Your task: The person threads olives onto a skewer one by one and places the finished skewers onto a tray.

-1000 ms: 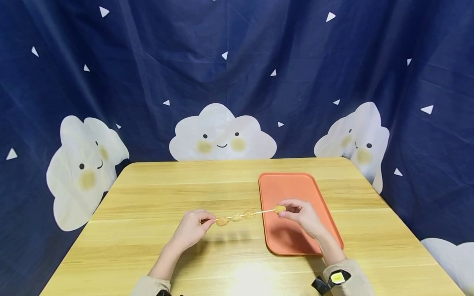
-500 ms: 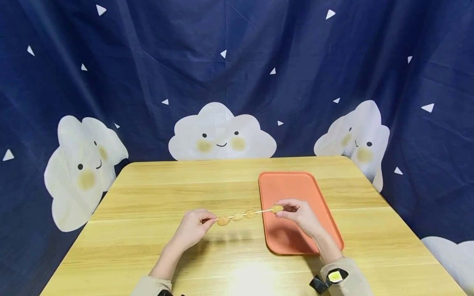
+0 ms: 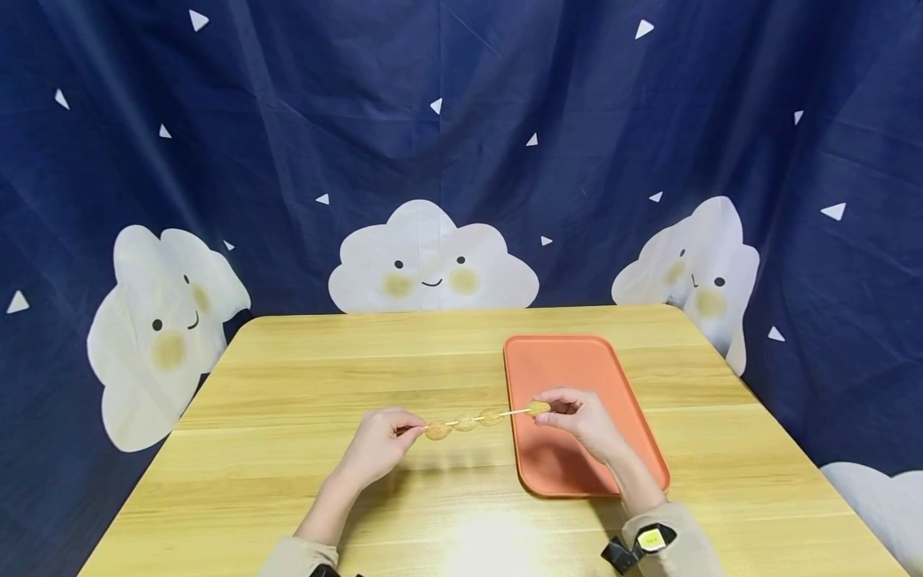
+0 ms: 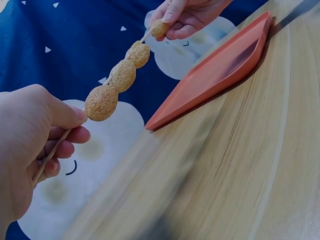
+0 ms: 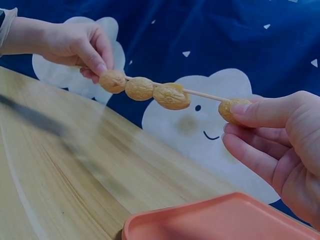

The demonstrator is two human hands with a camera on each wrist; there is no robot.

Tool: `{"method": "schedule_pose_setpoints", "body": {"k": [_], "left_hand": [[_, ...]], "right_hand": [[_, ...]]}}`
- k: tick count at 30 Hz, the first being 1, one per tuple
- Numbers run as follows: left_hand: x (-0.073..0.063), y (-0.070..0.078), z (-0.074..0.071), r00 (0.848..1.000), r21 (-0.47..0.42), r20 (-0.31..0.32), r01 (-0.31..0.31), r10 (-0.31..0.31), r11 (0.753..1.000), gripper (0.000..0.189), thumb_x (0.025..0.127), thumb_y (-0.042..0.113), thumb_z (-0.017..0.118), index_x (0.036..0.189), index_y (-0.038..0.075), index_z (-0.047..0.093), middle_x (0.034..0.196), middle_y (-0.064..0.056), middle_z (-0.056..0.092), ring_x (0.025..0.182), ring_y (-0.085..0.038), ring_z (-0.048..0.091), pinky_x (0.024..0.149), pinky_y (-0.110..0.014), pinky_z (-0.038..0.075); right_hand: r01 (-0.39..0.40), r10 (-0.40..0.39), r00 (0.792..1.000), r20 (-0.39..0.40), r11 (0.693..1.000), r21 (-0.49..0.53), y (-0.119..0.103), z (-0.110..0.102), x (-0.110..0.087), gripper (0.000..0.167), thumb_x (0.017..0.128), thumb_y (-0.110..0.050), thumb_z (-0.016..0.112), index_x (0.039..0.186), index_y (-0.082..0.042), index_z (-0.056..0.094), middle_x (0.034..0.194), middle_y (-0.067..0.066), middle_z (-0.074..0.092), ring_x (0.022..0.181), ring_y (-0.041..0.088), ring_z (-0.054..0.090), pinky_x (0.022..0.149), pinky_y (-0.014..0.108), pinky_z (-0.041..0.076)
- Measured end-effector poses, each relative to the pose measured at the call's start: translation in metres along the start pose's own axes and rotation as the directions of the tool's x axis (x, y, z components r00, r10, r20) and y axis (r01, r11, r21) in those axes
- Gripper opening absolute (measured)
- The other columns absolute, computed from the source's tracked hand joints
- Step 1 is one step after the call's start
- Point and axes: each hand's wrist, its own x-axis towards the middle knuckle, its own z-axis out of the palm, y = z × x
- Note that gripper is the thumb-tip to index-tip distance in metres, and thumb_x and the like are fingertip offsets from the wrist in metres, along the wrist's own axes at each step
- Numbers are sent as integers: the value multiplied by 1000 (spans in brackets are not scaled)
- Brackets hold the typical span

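A thin wooden skewer (image 5: 205, 95) spans the space between both hands above the table. My left hand (image 3: 378, 445) grips it near one end; in the left wrist view its tail runs back under the fingers. Three wrinkled, golden-brown oval balls (image 5: 139, 88) are threaded in a row, the first right at the left fingertips. At the other end, thumb and fingers of my right hand (image 3: 587, 421) pinch a fourth wrinkled ball (image 5: 231, 109), with the stick reaching it. Bare stick shows between this ball and the row of three.
An orange-red tray (image 3: 562, 369) lies on the wooden table (image 3: 346, 361), right of centre and below my right hand. Behind the table hangs a dark blue curtain (image 3: 404, 120) with white clouds and triangles.
My right hand and its ball have shifted slightly left, shortening the bare stick between it and the row of three. My left hand has moved a touch right.
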Motion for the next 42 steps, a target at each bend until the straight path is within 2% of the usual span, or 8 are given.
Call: {"method": "schedule_pose_setpoints", "body": {"k": [11, 23, 34, 42], "left_hand": [[0, -1, 1, 1000, -8, 1, -6, 6, 1000, 6, 81, 8, 70, 80, 12, 74, 78, 4, 67, 72, -7, 60, 65, -23, 50], [0, 0, 3, 1000, -12, -5, -27, 27, 1000, 5, 81, 9, 70, 81, 11, 74, 77, 2, 67, 71, -6, 60, 64, -23, 50], [1, -3, 4, 1000, -23, 2, -19, 19, 1000, 9, 79, 5, 70, 81, 13, 74, 78, 8, 66, 69, -4, 58, 62, -22, 48], [0, -1, 2, 1000, -21, 8, -9, 9, 1000, 7, 82, 8, 69, 81, 12, 74, 78, 5, 66, 70, -6, 59, 62, -23, 49]], "right_hand": [[10, -10, 1000, 0, 1000, 11, 3, 1, 0, 31, 76, 6, 70, 105, 12, 61, 87, -4, 68, 74, 10, 63, 65, 30, 53], [36, -36, 999, -4, 999, 13, 5, 1, 0, 31, 75, 6, 70, 104, 14, 60, 88, -3, 68, 72, 9, 61, 63, 23, 51], [17, -17, 1000, 6, 1000, 23, 6, 2, 2, 31, 76, 6, 70, 104, 13, 61, 86, -2, 69, 73, 10, 62, 66, 29, 53], [30, -30, 999, 29, 999, 31, 7, 5, 3, 30, 76, 9, 67, 105, 14, 60, 89, -3, 69, 74, 9, 63, 66, 29, 53]]}}
